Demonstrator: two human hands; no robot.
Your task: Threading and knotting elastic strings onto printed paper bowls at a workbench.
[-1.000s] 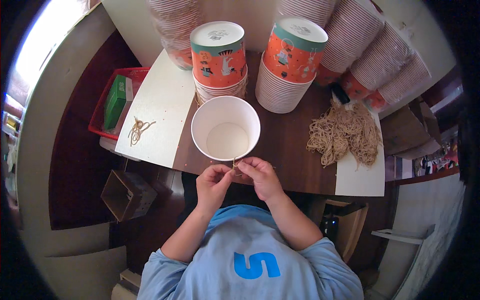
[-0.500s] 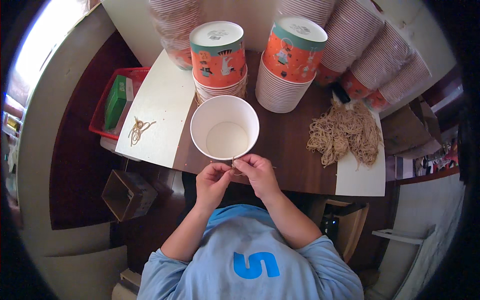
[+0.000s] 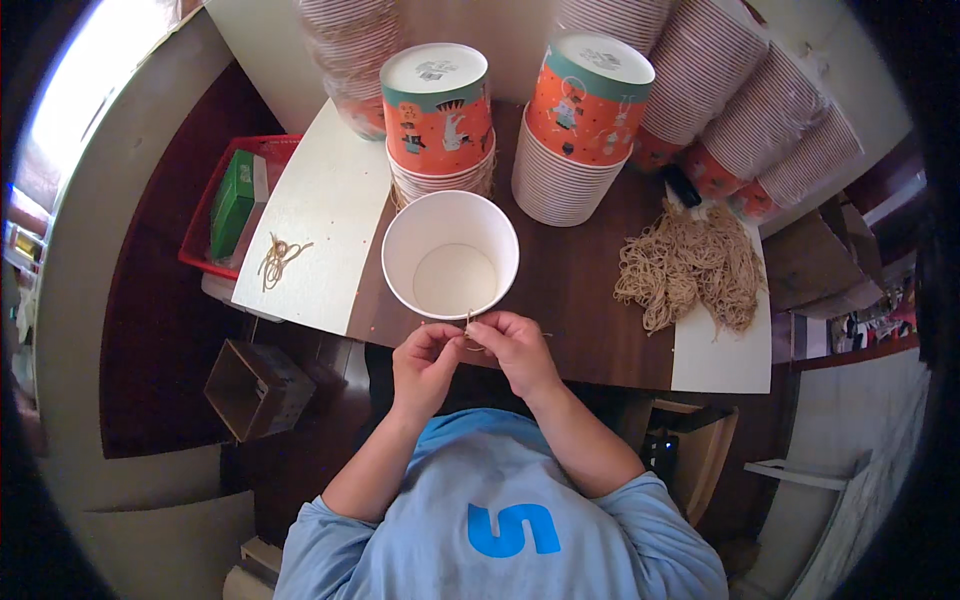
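An open white paper bucket (image 3: 440, 222) stands upright at the table's near side, its mouth facing me. At its near rim, my left hand (image 3: 424, 362) and my right hand (image 3: 515, 352) meet fingertip to fingertip. Both pinch a thin tan cord (image 3: 469, 316), a short piece of which sticks up against the rim. Most of the cord is hidden by my fingers, so whether it is knotted does not show. Behind the bucket rises a stack of upside-down orange and green printed buckets (image 3: 440, 130), with cord around its lower part.
Another bucket stack (image 3: 590, 105) is to its right. Plastic-wrapped stacks (image 3: 700, 80) line the back. A heap of tan cords (image 3: 690, 270) lies at right, a few loose cords (image 3: 280, 262) at left. A red basket (image 3: 196, 235) holds a green box (image 3: 234, 200). A cardboard box (image 3: 258, 390) sits lower left.
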